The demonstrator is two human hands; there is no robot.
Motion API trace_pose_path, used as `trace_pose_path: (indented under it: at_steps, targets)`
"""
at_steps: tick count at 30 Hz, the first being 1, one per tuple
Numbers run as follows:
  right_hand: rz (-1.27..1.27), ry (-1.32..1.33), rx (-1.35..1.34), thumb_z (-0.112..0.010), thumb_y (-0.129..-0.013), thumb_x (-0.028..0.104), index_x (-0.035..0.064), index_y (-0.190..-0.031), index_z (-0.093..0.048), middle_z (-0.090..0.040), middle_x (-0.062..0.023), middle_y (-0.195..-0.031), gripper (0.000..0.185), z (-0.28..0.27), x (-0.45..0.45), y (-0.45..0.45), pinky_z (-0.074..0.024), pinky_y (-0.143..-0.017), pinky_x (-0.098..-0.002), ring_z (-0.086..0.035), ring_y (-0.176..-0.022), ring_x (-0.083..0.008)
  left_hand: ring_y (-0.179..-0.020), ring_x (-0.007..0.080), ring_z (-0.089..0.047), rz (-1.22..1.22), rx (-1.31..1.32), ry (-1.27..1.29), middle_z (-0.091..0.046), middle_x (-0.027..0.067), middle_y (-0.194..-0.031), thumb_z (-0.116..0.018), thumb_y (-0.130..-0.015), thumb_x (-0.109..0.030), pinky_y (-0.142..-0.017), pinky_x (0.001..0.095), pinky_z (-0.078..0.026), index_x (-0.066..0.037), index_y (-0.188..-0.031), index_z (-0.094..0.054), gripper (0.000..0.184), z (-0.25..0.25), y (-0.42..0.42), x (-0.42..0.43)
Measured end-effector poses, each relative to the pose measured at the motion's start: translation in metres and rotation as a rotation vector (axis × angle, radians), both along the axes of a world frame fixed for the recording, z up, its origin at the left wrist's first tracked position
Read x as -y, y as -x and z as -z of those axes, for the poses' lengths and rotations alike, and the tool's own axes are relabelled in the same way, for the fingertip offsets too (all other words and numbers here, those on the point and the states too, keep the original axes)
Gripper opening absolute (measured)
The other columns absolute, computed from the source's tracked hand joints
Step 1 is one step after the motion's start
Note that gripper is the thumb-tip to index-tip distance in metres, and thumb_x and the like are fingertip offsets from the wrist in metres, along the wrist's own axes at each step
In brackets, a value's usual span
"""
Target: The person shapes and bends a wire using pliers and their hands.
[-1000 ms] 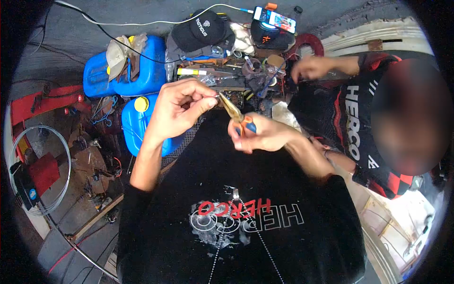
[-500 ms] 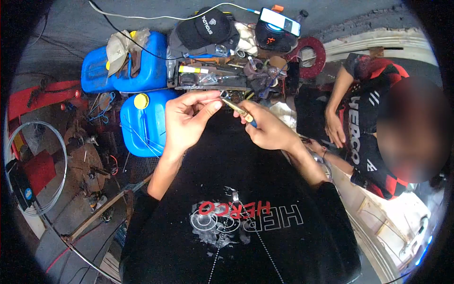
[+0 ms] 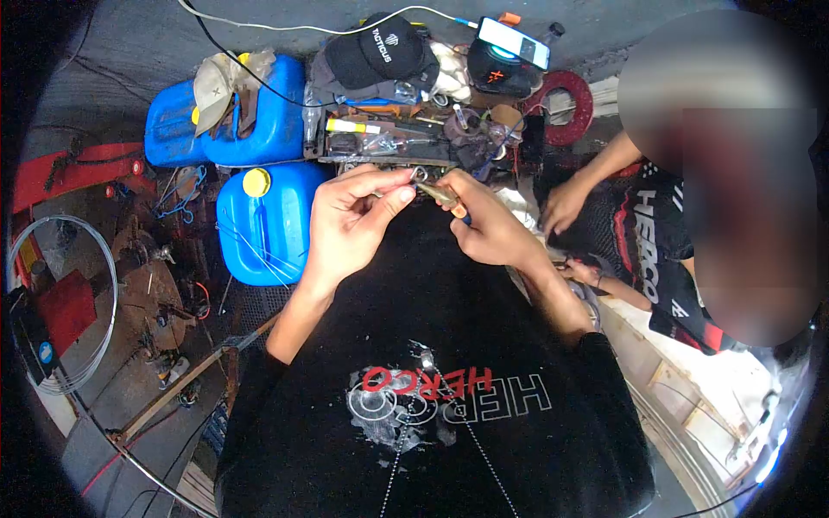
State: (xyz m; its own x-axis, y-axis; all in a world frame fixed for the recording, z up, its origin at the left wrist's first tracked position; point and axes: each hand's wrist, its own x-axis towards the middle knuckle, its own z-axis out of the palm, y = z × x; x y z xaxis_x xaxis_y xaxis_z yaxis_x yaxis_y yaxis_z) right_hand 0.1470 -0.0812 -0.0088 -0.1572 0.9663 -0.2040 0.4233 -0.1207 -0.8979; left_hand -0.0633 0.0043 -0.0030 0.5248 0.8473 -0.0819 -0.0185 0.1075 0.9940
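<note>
My left hand (image 3: 358, 220) pinches a small bent metal piece (image 3: 420, 173) between thumb and fingertips. Wrapped round the handles of the pliers (image 3: 439, 193) is my right hand (image 3: 492, 226), and the tips of the pliers point left and meet or nearly meet the piece beside my left fingertips. Whether the jaws grip it is too small to tell. Both hands are raised close together in front of the black shirt (image 3: 432, 302). Just beyond them lies a cluttered tool tray (image 3: 389, 161).
Blue jugs (image 3: 268, 224) stand at the left, near a wire coil (image 3: 108, 302). Behind the tools are a black cap (image 3: 384, 52), a phone (image 3: 514, 43) and a red ring (image 3: 570, 108). Another person (image 3: 643, 233) is at the right, one hand (image 3: 566, 205) reaching toward the middle.
My hands have shifted slightly right, and the pliers have turned to point more sideways toward my left fingertips. The other person has leaned, with a hand moved out from the body toward the middle.
</note>
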Motion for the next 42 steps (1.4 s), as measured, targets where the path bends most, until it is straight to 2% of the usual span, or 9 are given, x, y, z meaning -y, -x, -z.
trace_pose_path:
  at_steps: [16, 19, 22, 25, 31, 34, 37, 41, 42]
  targets:
    - [0.116, -0.157, 0.099, -0.05, -0.07, -0.007, -0.0013, -0.098, -0.053, -0.057, -0.0215, -0.085, 0.029, 0.006, -0.001, -0.006, -0.0457, -0.07, -0.0413, -0.06, -0.081, -0.0409, -0.071, 0.0043, -0.054, -0.029, -0.054, -0.088, -0.066, 0.0021, -0.083, -0.076, -0.089, -0.003, -0.058, 0.0207, -0.039, -0.003, -0.108, -0.077, 0.02, -0.012, -0.014, 0.008]
    - [0.168, -0.027, 0.187, -0.063, -0.078, 0.005, -0.0007, -0.088, -0.057, -0.065, -0.0253, -0.087, 0.013, -0.003, -0.001, -0.002, -0.0499, -0.072, -0.0485, -0.065, -0.083, -0.0463, -0.068, 0.0069, -0.055, -0.046, -0.151, -0.226, -0.067, 0.0025, -0.081, -0.073, -0.093, -0.007, -0.06, 0.0227, -0.043, 0.002, -0.105, -0.075, 0.015, -0.004, -0.019, 0.006]
    - [0.211, 0.058, 0.294, -0.057, -0.075, 0.002, -0.0003, -0.087, -0.063, -0.067, -0.0295, -0.086, 0.013, 0.034, -0.011, -0.004, -0.0502, -0.076, -0.0542, -0.064, -0.085, -0.0515, -0.068, 0.0051, -0.055, -0.004, -0.3, -0.149, -0.069, 0.0006, -0.077, -0.069, -0.098, -0.017, -0.061, 0.0242, -0.043, 0.002, -0.095, -0.075, 0.02, 0.036, -0.025, -0.008]
    - [0.199, 0.146, 0.382, -0.057, -0.076, 0.004, -0.0002, -0.091, -0.065, -0.067, -0.0311, -0.087, 0.018, 0.064, -0.018, -0.003, -0.0519, -0.081, -0.0544, -0.065, -0.088, -0.0507, -0.061, 0.0054, -0.054, -0.001, -0.306, 0.045, -0.066, 0.0005, -0.072, -0.068, -0.096, -0.013, -0.054, 0.0243, -0.041, 0.002, -0.094, -0.075, 0.016, 0.079, -0.031, -0.017]
    - [0.111, 0.312, 0.513, -0.064, -0.079, 0.011, -0.0005, -0.108, -0.068, -0.07, -0.0289, -0.105, 0.032, 0.119, -0.023, -0.002, -0.0549, -0.092, -0.0514, -0.069, -0.1, -0.0464, -0.066, 0.0109, -0.059, -0.044, -0.335, 0.275, -0.071, 0.0062, -0.08, -0.065, -0.092, -0.008, -0.063, 0.0292, -0.046, 0.002, -0.088, -0.075, 0.014, 0.18, -0.033, -0.028]
    - [-0.051, 0.414, 0.646, -0.066, -0.084, 0.019, -0.0014, -0.11, -0.071, -0.07, -0.0267, -0.114, 0.033, 0.138, -0.025, 0.0, -0.0558, -0.095, -0.0469, -0.068, -0.109, -0.0413, -0.057, 0.0101, -0.052, -0.019, -0.403, 0.657, -0.068, 0.0074, -0.077, -0.057, -0.094, -0.005, -0.045, 0.0256, -0.036, 0.0, -0.088, -0.072, 0.017, 0.206, -0.033, -0.035]
    - [0.001, 0.422, 0.688, -0.061, -0.08, 0.01, -0.0025, -0.103, -0.073, -0.07, -0.0291, -0.108, 0.029, 0.149, -0.03, 0.003, -0.0565, -0.091, -0.0487, -0.07, -0.103, -0.0422, -0.047, 0.0051, -0.04, -0.035, -0.345, 0.924, -0.059, 0.003, -0.075, -0.058, -0.1, -0.01, -0.039, 0.0202, -0.028, -0.002, -0.096, -0.065, 0.011, 0.234, -0.037, -0.038]
    - [-0.065, 0.388, 0.823, -0.057, -0.092, 0.017, 0.0014, -0.109, -0.075, -0.072, -0.022, -0.114, 0.029, 0.199, -0.036, 0.002, -0.0576, -0.091, -0.0434, -0.07, -0.109, -0.0362, -0.044, 0.0054, -0.035, 0.033, -0.412, 1.092, -0.056, 0.0054, -0.076, -0.053, -0.1, -0.003, -0.036, 0.018, -0.026, -0.003, -0.096, -0.059, 0.007, 0.281, -0.044, -0.041]
    - [-0.1, 0.413, 0.866, -0.054, -0.097, 0.021, 0.003, -0.111, -0.075, -0.073, -0.0186, -0.116, 0.031, 0.191, -0.039, 0.004, -0.0575, -0.092, -0.0429, -0.07, -0.111, -0.0342, -0.044, 0.0056, -0.034, 0.051, -0.346, 1.12, -0.057, 0.0073, -0.077, -0.053, -0.099, -0.001, -0.034, 0.0187, -0.025, -0.003, -0.095, -0.058, 0.007, 0.377, -0.027, -0.056]
